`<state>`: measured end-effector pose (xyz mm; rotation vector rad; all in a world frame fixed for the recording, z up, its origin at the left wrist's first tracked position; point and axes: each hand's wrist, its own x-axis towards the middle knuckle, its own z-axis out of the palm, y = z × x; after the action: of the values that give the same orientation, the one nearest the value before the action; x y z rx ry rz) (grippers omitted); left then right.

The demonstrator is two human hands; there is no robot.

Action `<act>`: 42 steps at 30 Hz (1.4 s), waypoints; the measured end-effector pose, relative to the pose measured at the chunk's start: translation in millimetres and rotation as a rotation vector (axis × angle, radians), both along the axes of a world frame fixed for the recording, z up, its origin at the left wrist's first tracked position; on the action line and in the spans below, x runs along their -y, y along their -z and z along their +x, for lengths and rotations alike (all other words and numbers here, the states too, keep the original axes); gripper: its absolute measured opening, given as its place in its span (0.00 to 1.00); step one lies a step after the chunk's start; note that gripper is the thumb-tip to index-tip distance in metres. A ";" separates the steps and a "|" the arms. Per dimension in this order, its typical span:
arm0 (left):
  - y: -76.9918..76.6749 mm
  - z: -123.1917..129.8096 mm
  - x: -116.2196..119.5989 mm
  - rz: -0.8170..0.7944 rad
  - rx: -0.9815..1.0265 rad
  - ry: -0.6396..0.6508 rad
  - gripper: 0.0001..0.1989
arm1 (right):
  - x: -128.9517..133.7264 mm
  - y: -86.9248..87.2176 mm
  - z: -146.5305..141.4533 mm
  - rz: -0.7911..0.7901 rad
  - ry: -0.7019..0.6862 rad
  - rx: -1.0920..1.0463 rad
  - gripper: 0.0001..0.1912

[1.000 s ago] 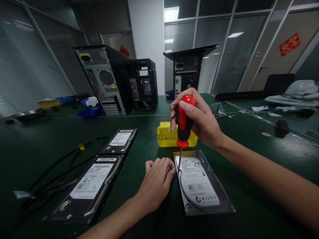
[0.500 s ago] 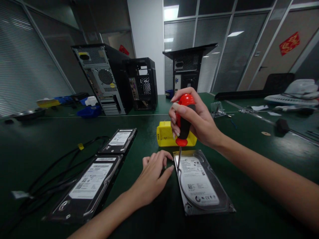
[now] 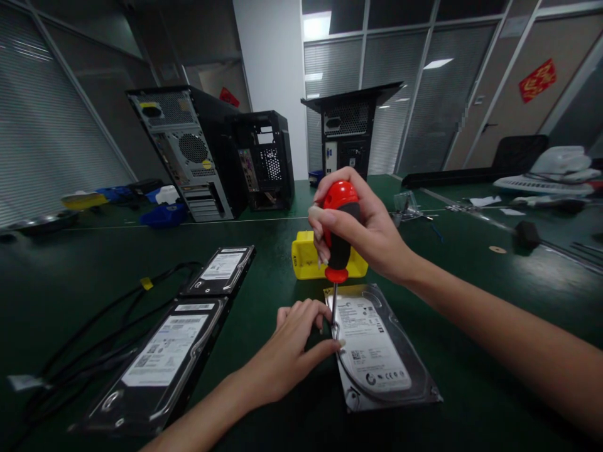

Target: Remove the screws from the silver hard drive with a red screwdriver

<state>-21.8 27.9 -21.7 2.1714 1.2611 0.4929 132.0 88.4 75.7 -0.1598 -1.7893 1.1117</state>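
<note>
My right hand (image 3: pixel 353 220) is wrapped round the red and black handle of a screwdriver (image 3: pixel 338 254), held upright. The metal shaft reaches down to the left edge of a silver hard drive (image 3: pixel 377 345) with a white label, lying flat on the green table. At that same edge is my left hand (image 3: pixel 301 339), its thumb and index finger apart on either side of the screwdriver tip. The thumb touches the drive's edge; the other fingers are loosely bent. Whether a screw sits under the tip I cannot tell. Just behind the drive stands a yellow bin (image 3: pixel 306 257).
To the left lie two more hard drives (image 3: pixel 164 351) (image 3: pixel 221 270) beside black cables (image 3: pixel 103 314). Computer cases (image 3: pixel 188 150) (image 3: pixel 264 157) (image 3: pixel 348 132) stand at the back. A blue bin (image 3: pixel 162 215) is at back left; small parts and a black-headed tool (image 3: pixel 526 236) lie right.
My left hand has moved right, bringing thumb and index finger to the drive's edge by the screwdriver tip. The screwdriver is now more upright. The whole view has shifted slightly.
</note>
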 end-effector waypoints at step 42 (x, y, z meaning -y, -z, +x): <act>5.1 6.2 5.9 0.110 -0.074 -0.044 0.07 | -1.2 11.0 -12.0 -0.307 -0.002 -0.269 0.11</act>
<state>-15.6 22.0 -26.8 2.2760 1.3525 0.5148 120.0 89.7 64.7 -0.1819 -1.3772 1.3389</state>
